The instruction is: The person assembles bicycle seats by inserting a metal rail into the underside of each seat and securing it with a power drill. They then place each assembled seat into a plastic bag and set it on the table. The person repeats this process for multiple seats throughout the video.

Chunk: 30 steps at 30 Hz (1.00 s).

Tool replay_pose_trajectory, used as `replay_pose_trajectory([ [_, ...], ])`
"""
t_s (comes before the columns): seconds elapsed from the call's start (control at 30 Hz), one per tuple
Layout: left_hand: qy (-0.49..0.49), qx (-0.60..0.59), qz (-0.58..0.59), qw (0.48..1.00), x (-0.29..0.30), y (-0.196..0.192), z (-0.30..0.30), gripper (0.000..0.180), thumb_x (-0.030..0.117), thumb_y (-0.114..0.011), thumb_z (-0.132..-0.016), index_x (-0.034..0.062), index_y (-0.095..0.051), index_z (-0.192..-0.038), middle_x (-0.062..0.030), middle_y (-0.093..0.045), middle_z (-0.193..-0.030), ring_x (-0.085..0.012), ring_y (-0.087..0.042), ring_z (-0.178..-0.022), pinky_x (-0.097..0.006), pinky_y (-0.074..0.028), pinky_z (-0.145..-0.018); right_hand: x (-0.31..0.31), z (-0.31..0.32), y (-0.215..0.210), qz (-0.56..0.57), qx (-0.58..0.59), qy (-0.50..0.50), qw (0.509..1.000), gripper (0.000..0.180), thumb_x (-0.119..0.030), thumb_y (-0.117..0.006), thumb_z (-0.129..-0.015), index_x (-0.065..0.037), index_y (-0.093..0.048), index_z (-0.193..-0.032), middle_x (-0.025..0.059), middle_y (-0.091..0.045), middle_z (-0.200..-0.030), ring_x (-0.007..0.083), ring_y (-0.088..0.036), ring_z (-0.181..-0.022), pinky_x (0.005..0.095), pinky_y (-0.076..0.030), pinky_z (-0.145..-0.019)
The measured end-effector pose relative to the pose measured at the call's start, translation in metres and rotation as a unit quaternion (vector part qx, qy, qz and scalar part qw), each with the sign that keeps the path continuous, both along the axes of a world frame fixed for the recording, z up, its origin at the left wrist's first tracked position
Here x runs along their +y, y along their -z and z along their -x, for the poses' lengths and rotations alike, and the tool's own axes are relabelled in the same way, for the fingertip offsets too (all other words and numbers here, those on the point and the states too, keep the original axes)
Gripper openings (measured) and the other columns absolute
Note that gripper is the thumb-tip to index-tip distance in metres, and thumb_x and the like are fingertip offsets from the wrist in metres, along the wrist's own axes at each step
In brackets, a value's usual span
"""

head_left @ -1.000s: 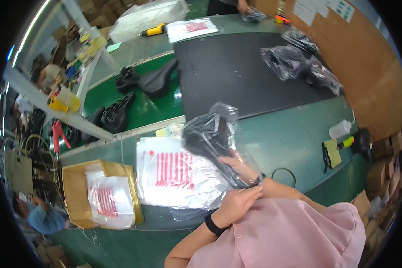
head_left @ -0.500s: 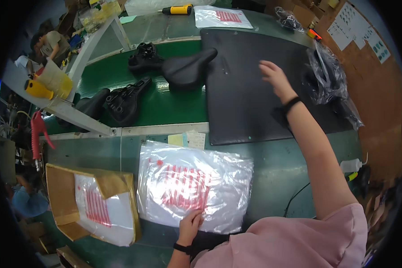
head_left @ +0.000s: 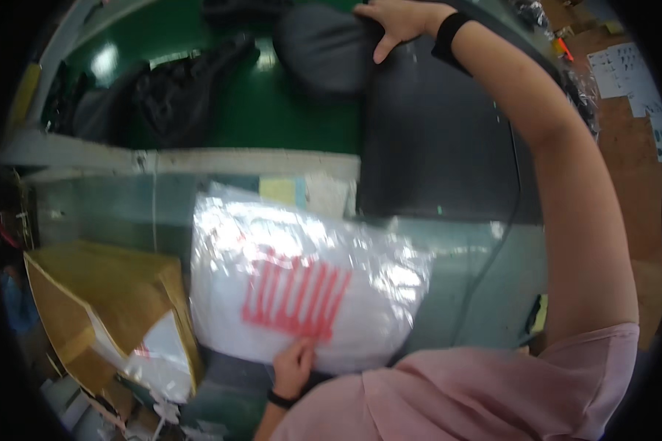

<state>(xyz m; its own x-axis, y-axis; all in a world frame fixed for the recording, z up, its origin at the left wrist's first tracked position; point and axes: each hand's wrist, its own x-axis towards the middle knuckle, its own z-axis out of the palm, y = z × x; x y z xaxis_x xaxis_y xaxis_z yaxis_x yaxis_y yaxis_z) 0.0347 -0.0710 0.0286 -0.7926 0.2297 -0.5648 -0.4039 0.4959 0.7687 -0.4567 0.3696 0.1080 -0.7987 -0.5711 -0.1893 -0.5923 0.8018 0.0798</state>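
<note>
At the lower edge of a clear plastic bag (head_left: pixel 379 301) with red print, my left hand (head_left: pixel 294 365) has its fingers closed on the plastic. The bag lies flat, apparently on a stack of similar ones. My right hand (head_left: pixel 404 23) is stretched out to the far side, at the narrow end of a black bicycle saddle (head_left: pixel 320 55). Its thumb is spread away from the fingers, which reach the saddle's edge; the saddle's tip is hidden there. Two more black saddles (head_left: pixel 173 95) lie to the left on the green surface.
A black pad (head_left: pixel 441 147) covers the bench beneath my right arm. An open cardboard box (head_left: pixel 110 294) with printed plastic bags stands at the left. Paper slips (head_left: pixel 283 191) lie beyond the bag. A dark cable (head_left: pixel 485 268) runs across the right side.
My right hand has moved left from above the black pad to the saddle. The view has shifted, and the left hand still holds the bag's lower edge.
</note>
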Motion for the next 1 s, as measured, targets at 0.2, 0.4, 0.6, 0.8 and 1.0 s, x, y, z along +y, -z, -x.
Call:
replay_pose_trajectory([
  [0.2,-0.067,-0.004,-0.061,0.996,0.008,0.002,0.002,0.015,0.009,-0.056,-0.093,0.0012,-0.066,-0.100,-0.0027,-0.060,-0.067,-0.0067,-0.055,-0.055,-0.022,-0.046,-0.050,-0.046,-0.122,0.006,0.084,0.110,0.133,0.981,0.083,-0.033,-0.078,-0.064,-0.013,-0.041,-0.136,0.0224,-0.059,-0.108,0.0361,-0.060,-0.099,0.0413,-0.049,-0.086],
  [0.4,-0.114,-0.062,-0.104,0.986,-0.003,0.000,0.016,0.018,0.011,-0.054,-0.094,0.0013,-0.066,-0.103,-0.0020,-0.061,-0.071,-0.0065,-0.056,-0.057,-0.021,-0.043,-0.050,-0.046,-0.212,-0.001,0.334,-0.006,0.222,0.916,0.076,-0.028,-0.078,-0.067,-0.026,-0.048,-0.137,0.0175,-0.067,-0.106,0.0285,-0.065,-0.095,0.0352,-0.049,-0.087],
  [0.6,0.087,0.372,0.125,0.916,0.044,-0.038,0.020,0.033,0.017,-0.066,-0.084,0.0012,-0.059,-0.113,-0.0142,-0.062,-0.096,-0.0305,-0.057,-0.089,-0.039,-0.046,-0.081,-0.024,-0.443,-0.041,0.739,-0.325,0.348,0.476,0.055,-0.023,-0.059,-0.087,-0.001,-0.043,-0.134,0.0119,-0.063,-0.092,0.0191,-0.066,-0.074,0.0316,-0.055,-0.067],
  [0.8,0.193,0.384,0.193,0.882,0.154,-0.027,-0.022,0.055,0.026,-0.073,-0.076,0.0004,-0.053,-0.121,-0.0191,-0.058,-0.110,-0.0340,-0.055,-0.104,-0.042,-0.047,-0.084,-0.028,-0.672,0.031,0.847,-0.360,0.373,0.120,0.056,-0.039,-0.051,-0.091,0.003,-0.047,-0.128,0.0224,-0.061,-0.110,0.0314,-0.065,-0.084,0.0404,-0.054,-0.076],
  [1.0,0.147,0.270,0.067,0.949,0.133,0.000,0.004,0.019,0.017,-0.065,-0.080,-0.0006,-0.065,-0.087,-0.0178,-0.065,-0.077,-0.0327,-0.064,-0.075,-0.042,-0.049,-0.070,-0.042,-0.703,0.048,0.817,-0.267,0.503,0.090,0.039,-0.015,-0.057,-0.085,0.005,-0.053,-0.119,0.0200,-0.063,-0.106,0.0277,-0.066,-0.086,0.0404,-0.056,-0.078],
])
